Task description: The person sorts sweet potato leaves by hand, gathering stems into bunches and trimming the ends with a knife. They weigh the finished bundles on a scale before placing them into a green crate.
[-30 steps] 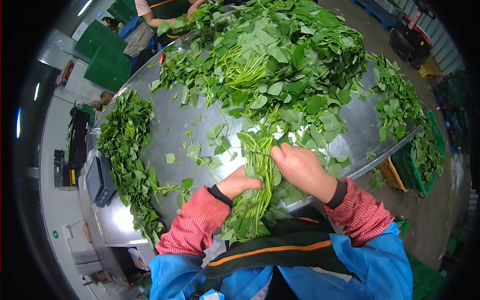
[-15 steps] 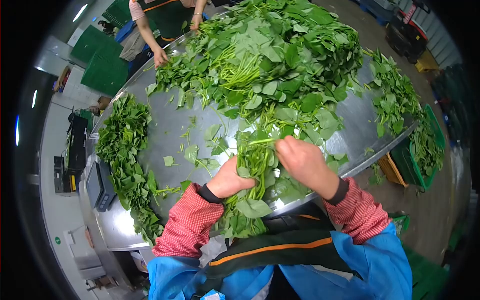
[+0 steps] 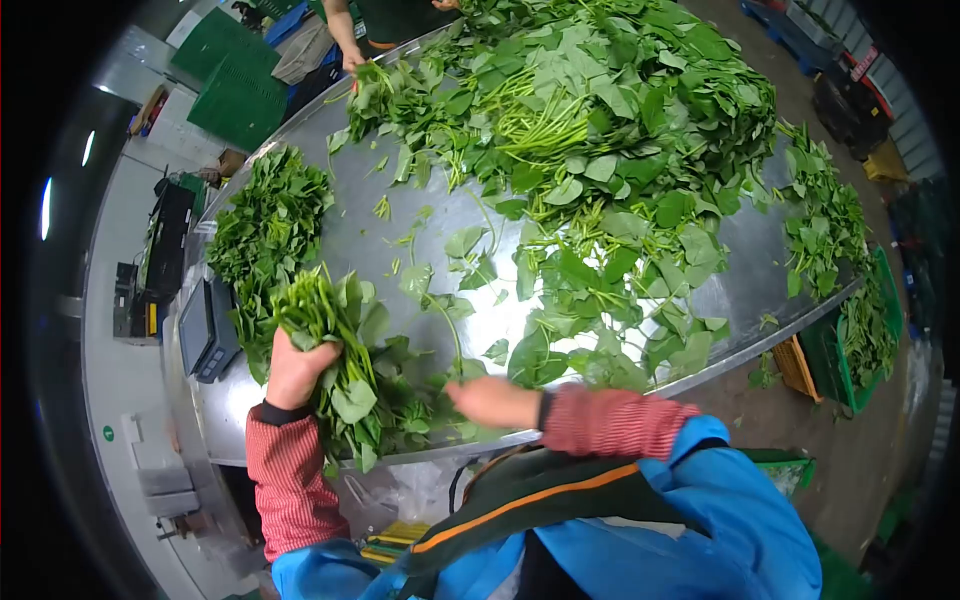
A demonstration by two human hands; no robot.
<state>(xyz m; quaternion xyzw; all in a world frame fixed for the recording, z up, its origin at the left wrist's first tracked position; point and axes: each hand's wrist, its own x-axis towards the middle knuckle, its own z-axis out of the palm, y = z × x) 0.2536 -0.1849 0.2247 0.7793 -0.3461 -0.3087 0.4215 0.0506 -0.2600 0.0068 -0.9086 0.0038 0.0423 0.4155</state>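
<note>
My left hand (image 3: 296, 372) is wrapped round a thick bunch of leafy greens (image 3: 352, 345), with cut green stems pointing up and leaves hanging toward the table's near edge. To its right, my right hand (image 3: 492, 402) is low over the near edge, beside the bunch's trailing leaves; motion blurs its fingers. Loose stems and broad leaves (image 3: 590, 300) lie spread on the metal table (image 3: 385, 240) beyond my right hand. Behind them rises a large heap of the same greens (image 3: 640, 120).
A row of greens (image 3: 270, 220) lines the left edge near a dark scale (image 3: 208, 330). Across the table, a person's hand (image 3: 352, 60) touches the heap. More greens (image 3: 822, 220) lie at right, above a filled green crate (image 3: 850, 365). Green crates (image 3: 238, 105) stand far left.
My left hand has carried the bunch left, toward the row of greens. My right hand has left the stem tops and moved left and nearer me. The view has shifted somewhat.
</note>
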